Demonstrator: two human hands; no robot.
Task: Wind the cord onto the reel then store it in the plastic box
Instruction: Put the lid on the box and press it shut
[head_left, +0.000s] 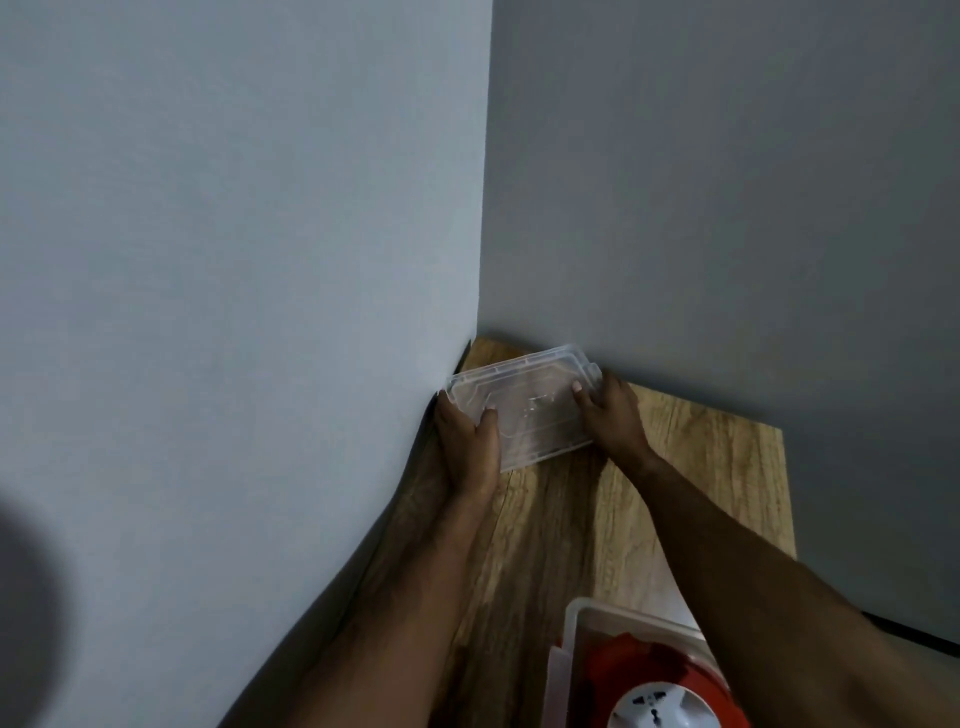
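Both hands, left hand (467, 441) & right hand (610, 415), closed on ends of clear rectangular plastic lid (524, 410) in far corner of wooden worktop (701, 467). Red-and-white cord reel (665, 696) sits in translucent plastic box (576, 634) near edge. Risk: forearm could knock box when lid's brought back; lid may go on skewed.

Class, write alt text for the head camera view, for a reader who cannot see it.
Both hands grip a clear plastic lid in the far corner of a wooden table, the left hand and right hand at opposite ends. Nearer, a red reel sits in an open plastic box.
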